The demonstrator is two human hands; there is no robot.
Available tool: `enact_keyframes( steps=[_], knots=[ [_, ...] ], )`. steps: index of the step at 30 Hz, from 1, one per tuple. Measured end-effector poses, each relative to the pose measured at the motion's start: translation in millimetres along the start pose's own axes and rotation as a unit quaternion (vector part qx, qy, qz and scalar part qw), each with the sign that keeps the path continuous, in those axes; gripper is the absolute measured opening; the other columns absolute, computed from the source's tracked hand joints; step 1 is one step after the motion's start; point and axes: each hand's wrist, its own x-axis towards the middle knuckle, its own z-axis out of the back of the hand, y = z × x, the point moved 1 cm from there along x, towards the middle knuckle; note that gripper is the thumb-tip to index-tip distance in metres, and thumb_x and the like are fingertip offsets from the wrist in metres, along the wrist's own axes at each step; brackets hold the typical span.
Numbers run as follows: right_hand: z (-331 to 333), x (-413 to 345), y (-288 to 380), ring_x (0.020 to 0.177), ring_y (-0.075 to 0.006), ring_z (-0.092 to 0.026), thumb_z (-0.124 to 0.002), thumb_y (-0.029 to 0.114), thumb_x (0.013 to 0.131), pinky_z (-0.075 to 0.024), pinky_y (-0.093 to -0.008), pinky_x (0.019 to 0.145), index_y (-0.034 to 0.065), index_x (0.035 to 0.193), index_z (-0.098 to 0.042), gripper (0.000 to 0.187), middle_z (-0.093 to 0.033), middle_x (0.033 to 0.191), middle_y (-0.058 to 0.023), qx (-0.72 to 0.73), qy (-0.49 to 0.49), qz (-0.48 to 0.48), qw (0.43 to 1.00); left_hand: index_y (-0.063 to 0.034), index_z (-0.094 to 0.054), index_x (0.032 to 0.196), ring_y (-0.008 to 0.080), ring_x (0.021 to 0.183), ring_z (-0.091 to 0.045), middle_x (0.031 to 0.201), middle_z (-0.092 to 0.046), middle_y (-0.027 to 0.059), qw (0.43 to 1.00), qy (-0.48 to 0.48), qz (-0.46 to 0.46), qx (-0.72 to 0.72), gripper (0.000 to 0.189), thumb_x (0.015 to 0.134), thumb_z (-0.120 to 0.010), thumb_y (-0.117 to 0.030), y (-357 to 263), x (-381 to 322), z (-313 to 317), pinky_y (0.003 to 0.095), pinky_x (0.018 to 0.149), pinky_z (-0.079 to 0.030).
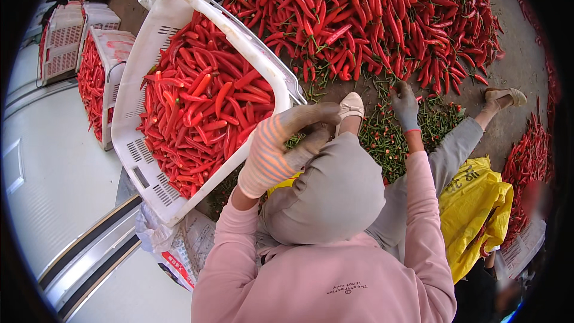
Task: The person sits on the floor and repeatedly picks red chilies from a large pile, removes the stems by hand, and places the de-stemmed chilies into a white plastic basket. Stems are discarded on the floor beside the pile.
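Note:
My left hand (287, 146), in a striped knit glove with a grey-brown coated palm and fingers, hovers by the near right rim of a white plastic crate (128, 112). Its thumb and fingers are curved and apart, and I see nothing between them. Red chili peppers (202, 98) without stems fill much of the crate. My right hand (405, 105), in a grey glove, reaches to the front edge of a large heap of red chilies with green stems (358, 18). Its fingertips are partly hidden, so whether they grip a pepper is unclear.
Green stem ends (388, 137) litter the floor around my feet. A yellow sack (475, 215) lies at my right, near another chili heap (527, 166) and a partly blurred person. Another chili-filled crate (110, 49) stands at left. Plastic sacks (179, 237) lie below my crate.

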Motion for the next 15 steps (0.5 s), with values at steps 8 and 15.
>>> enact_keyframes(
  steps=[8, 15],
  knots=[
    [33, -33, 71, 0.076, -0.0108, -0.053, -0.057, 0.009, 0.092, -0.0461, -0.0262, 0.070, -0.0006, 0.099, -0.057, 0.012, -0.059, 0.084, -0.0047, 0.323, 0.010, -0.073, 0.944, -0.0067, -0.059, 0.119, 0.0173, 0.087, -0.064, 0.099, -0.069, 0.0108, 0.948, 0.308, 0.085, 0.005, 0.046, 0.077, -0.074, -0.020, 174, 114, -169, 0.0302, 0.080, -0.050],
    [38, -72, 69, 0.067, -0.0113, -0.052, -0.050, 0.032, 0.098, -0.0455, -0.0271, 0.062, -0.0046, 0.098, -0.054, 0.037, -0.057, 0.078, -0.0025, 0.605, 0.275, -0.230, 0.711, -0.0102, -0.062, 0.107, 0.0388, 0.090, -0.059, 0.099, -0.064, 0.0176, 0.943, 0.182, -0.035, 0.276, 0.032, 0.076, -0.067, -0.005, 233, 85, -158, 0.0434, 0.080, -0.049]
  ],
)
